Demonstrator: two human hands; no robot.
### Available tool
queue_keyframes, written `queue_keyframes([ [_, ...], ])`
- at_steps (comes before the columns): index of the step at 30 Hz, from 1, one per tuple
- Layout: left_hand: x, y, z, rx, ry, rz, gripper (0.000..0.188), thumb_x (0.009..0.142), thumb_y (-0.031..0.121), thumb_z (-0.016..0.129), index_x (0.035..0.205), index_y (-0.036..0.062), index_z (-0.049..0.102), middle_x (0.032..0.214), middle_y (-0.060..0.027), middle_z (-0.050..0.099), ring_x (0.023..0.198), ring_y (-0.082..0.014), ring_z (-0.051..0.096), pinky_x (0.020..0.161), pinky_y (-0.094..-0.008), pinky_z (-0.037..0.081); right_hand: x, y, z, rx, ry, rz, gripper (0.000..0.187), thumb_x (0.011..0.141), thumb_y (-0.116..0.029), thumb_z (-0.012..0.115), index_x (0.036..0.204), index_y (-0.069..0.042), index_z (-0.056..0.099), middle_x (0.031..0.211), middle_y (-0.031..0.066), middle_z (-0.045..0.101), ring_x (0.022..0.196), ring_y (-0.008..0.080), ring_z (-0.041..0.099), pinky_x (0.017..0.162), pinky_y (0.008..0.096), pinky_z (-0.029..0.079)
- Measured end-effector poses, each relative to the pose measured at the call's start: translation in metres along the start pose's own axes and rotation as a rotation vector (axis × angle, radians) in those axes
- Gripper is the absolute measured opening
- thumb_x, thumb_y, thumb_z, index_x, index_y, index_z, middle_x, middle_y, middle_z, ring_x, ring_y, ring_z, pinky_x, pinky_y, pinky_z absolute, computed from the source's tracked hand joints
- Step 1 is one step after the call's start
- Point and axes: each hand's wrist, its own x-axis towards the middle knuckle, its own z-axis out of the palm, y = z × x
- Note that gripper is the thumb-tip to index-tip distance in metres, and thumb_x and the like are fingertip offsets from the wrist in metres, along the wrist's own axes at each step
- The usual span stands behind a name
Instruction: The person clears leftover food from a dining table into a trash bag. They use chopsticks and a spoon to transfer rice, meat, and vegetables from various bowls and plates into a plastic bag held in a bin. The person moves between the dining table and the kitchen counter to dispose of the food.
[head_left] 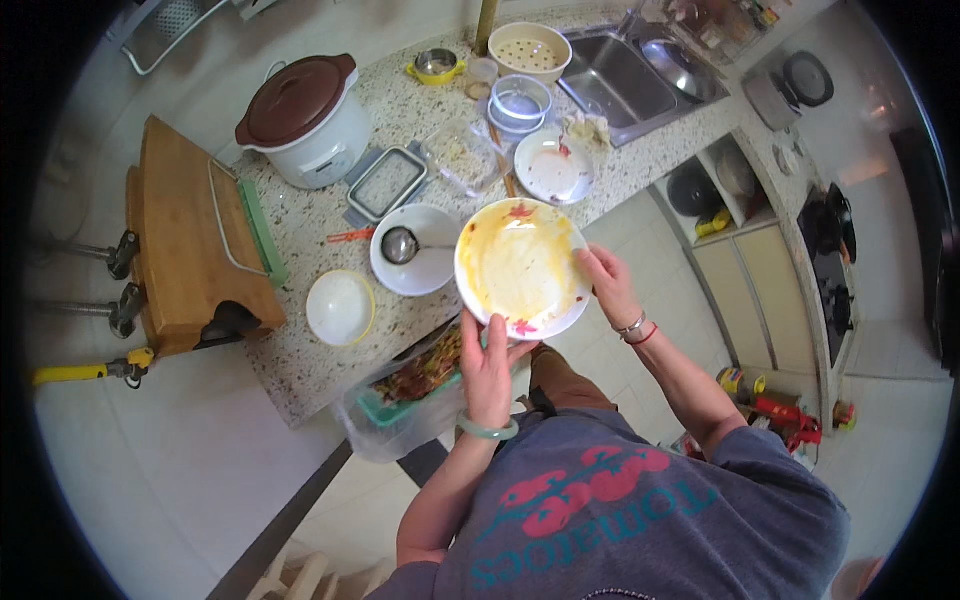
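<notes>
Between both hands I hold a white plate [520, 265] smeared with yellow sauce, with red flower marks on its rim. My left hand [487, 370] grips its lower left edge, thumb on the rim. At the right edge, my right hand [612, 285] has its thumb on top and its other fingers hidden underneath. Just left of the plate, a white bowl [415, 275] on the counter holds a metal ladle [400, 245]. Below my left hand sits a green-rimmed bin [385, 412] with food scraps in a clear bag.
A smaller white bowl [340, 308], a glass container [386, 184] and a soiled plate [554, 166] stand on the speckled counter [270, 355]. Behind are a white cooker with a brown lid [300, 100], a colander [530, 50] and a sink [630, 85]. Cutting boards [190, 230] stand at left.
</notes>
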Motion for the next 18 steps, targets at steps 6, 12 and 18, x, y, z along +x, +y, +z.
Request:
queue_keyframes([
  [6, 0.099, -0.056, 0.103, -0.098, 0.067, -0.004, 0.049, 0.099, 0.017, 0.044, 0.142, 0.0084, 0.024, 0.128, -0.0118, 0.043, 0.112, -0.0234, 0.054, 0.091, -0.0397, 0.05, 0.096, 0.024, -0.089, -0.066, 0.109, -0.048, 0.027, 0.096, -0.023, 0.046, 0.09, 0.001, 0.057, 0.068, 0.0032, 0.059, 0.05, 0.01, 0.058, 0.039, 0.0244, 0.045],
  [12, 0.211, -0.125, 0.128, -0.24, 0.179, -0.08, 0.044, 0.094, 0.009, 0.049, 0.136, 0.0119, 0.037, 0.122, -0.0104, 0.054, 0.108, -0.0234, 0.058, 0.091, -0.0408, 0.05, 0.197, 0.084, -0.124, -0.176, 0.124, 0.029, 0.028, 0.093, -0.02, 0.049, 0.08, 0.003, 0.056, 0.06, 0.0096, 0.059, 0.042, 0.0183, 0.059, 0.037, 0.0295, 0.046],
  [18, 0.246, -0.151, 0.134, -0.258, 0.336, -0.101, 0.041, 0.091, 0.008, 0.051, 0.131, 0.012, 0.045, 0.114, -0.0086, 0.056, 0.102, -0.023, 0.06, 0.085, -0.0398, 0.054, 0.239, 0.118, -0.137, -0.376, 0.043, -0.041, 0.026, 0.092, -0.022, 0.052, 0.08, 0.001, 0.054, 0.054, 0.0073, 0.056, 0.042, 0.0159, 0.058, 0.036, 0.0277, 0.045],
])
